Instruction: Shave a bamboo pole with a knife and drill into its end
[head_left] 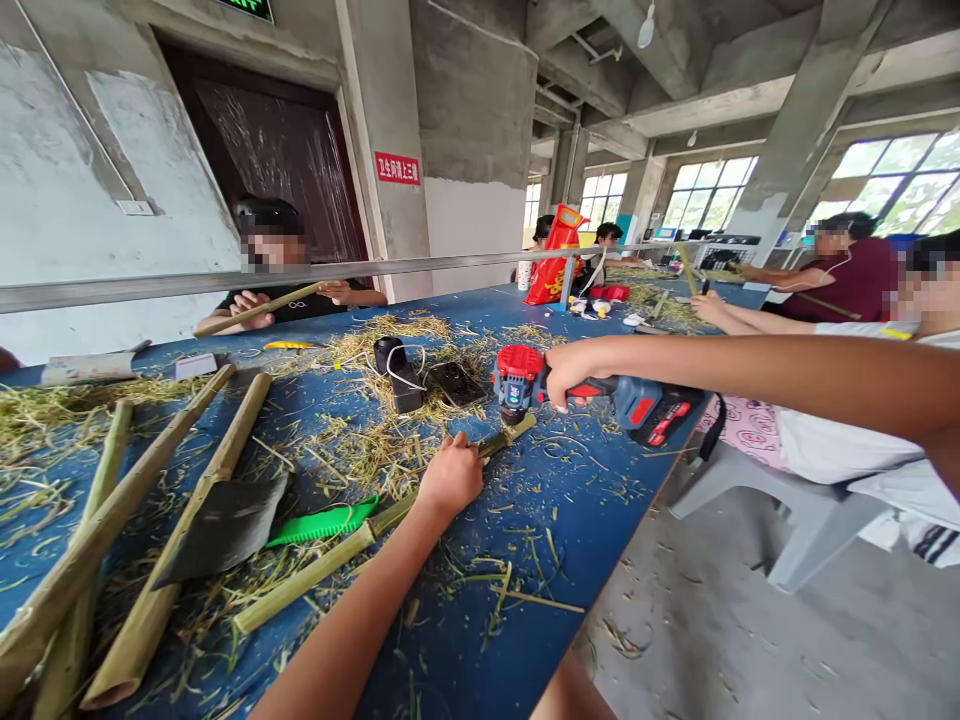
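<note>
My right hand (574, 375) is wrapped round the handle of a red and dark blue cordless drill (517, 375), held with its chuck pointing down. The drill's tip is over the far end of a bamboo pole (319, 580); whether the bit has entered the bamboo I cannot make out. My left hand (453, 472) is closed round the same pole, just short of the drill, pressing it on the blue table. The pole runs diagonally towards the lower left. Close to it lie a bright green plastic comb-like tool (324, 522) and a dark cleaver blade (225, 528).
More bamboo poles (180, 540) lie at the left of the table. Beyond the drill stand a black device with a white cable (405, 375) and a phone-like slab (456, 384) among shavings. A metal rail crosses the table. Other people sit around; a grey stool (787, 500) is at right.
</note>
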